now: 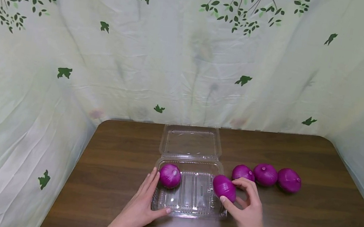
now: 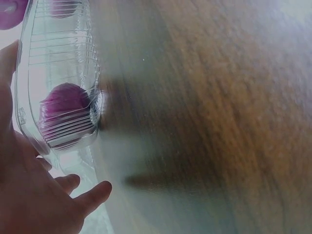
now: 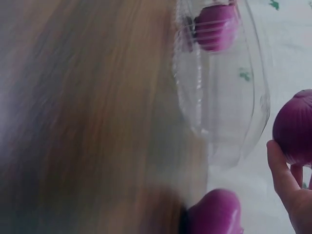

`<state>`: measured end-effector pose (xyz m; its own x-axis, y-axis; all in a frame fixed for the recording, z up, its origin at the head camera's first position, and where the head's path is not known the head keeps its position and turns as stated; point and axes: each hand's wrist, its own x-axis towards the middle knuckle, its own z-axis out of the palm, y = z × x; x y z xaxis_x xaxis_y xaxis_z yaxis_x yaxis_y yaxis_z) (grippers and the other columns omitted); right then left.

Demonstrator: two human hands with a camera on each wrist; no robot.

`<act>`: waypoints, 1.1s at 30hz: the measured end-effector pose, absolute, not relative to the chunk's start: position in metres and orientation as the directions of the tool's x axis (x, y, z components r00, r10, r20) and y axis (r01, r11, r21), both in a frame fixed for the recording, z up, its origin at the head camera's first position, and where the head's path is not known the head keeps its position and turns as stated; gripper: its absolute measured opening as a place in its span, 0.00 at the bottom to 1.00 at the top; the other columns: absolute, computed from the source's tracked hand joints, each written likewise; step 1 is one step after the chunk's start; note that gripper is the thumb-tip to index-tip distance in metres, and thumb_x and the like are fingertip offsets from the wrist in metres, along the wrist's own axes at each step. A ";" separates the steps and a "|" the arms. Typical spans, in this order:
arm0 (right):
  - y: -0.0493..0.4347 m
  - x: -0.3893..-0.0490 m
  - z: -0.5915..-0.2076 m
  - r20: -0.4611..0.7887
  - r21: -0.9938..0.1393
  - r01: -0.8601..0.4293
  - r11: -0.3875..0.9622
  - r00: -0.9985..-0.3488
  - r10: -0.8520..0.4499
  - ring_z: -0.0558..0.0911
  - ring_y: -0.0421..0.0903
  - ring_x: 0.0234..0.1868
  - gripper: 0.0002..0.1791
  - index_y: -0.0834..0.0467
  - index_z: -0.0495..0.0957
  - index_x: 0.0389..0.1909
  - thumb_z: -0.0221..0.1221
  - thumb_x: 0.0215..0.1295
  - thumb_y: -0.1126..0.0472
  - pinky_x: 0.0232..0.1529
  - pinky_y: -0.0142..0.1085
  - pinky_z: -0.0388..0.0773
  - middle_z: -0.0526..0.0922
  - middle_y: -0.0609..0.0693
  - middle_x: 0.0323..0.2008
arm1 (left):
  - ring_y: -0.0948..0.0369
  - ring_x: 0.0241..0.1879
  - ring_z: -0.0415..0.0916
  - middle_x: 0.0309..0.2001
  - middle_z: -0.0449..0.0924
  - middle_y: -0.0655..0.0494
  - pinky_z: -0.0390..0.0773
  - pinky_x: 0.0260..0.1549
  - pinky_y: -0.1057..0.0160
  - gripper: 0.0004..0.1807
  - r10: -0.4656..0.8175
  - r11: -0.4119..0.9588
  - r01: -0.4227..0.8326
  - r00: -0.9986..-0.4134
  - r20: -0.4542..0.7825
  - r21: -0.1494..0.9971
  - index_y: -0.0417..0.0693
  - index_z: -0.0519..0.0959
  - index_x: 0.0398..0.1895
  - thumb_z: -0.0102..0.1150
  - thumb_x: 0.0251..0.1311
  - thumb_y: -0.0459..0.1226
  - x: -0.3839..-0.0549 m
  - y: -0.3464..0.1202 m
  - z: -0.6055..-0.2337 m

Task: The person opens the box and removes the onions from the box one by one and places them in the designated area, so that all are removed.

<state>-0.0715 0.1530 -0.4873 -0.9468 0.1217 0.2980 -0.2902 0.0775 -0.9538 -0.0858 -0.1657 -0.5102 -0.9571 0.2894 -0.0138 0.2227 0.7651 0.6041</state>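
My right hand (image 1: 250,210) pinches a red onion (image 1: 224,188) between thumb and fingers over the right side of a clear plastic clamshell container (image 1: 190,208). In the right wrist view the held onion (image 3: 296,127) is up beside the container's rim. Another red onion (image 1: 170,176) sits inside the container at its left; it shows through the ribbed wall (image 2: 68,117) in the left wrist view. With fingers straight, my left hand (image 1: 142,204) rests against the container's left side, its thumb at the front rim. The hinged lid (image 1: 192,141) lies folded back, away from me.
To the right of the container, three more red onions stand in a row on the brown wooden table (image 1: 319,223): a near one (image 1: 243,172), a middle one (image 1: 265,174) and a far-right one (image 1: 289,180). A leaf-patterned white curtain (image 1: 174,70) hangs behind the table's back edge.
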 end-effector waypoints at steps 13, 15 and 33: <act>0.182 -0.062 -0.503 0.190 -0.970 -0.150 0.192 -0.960 0.207 0.72 0.46 0.53 0.27 0.60 0.76 0.53 0.73 0.51 0.70 0.44 0.30 0.80 0.70 0.55 0.56 | 0.49 0.76 0.38 0.79 0.33 0.61 0.57 0.65 0.40 0.63 0.293 0.768 0.236 -0.956 0.002 0.595 0.54 0.42 0.80 0.68 0.48 0.64 -0.086 -0.165 -0.510; 0.186 -0.061 -0.506 0.186 -0.963 -0.137 0.232 -0.962 0.202 0.72 0.44 0.53 0.27 0.58 0.77 0.53 0.74 0.51 0.68 0.43 0.29 0.80 0.70 0.52 0.56 | 0.49 0.76 0.38 0.79 0.33 0.60 0.57 0.65 0.39 0.63 0.293 0.766 0.238 -0.956 0.006 0.597 0.53 0.43 0.80 0.68 0.48 0.65 -0.086 -0.165 -0.509; 0.220 -0.067 -0.523 0.257 -0.733 -0.149 0.664 -0.964 0.067 0.74 0.40 0.50 0.27 0.50 0.79 0.49 0.78 0.46 0.55 0.43 0.30 0.76 0.71 0.41 0.51 | 0.52 0.77 0.36 0.79 0.30 0.66 0.56 0.66 0.41 0.63 0.278 0.775 0.209 -0.960 -0.025 0.596 0.57 0.41 0.80 0.68 0.47 0.65 -0.085 -0.165 -0.510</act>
<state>-0.0668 0.2205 -0.5230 -0.9641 0.0674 0.2570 -0.1489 0.6639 -0.7329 -0.0848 -0.1655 -0.5103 -0.9602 0.2781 -0.0247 0.2091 0.7750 0.5963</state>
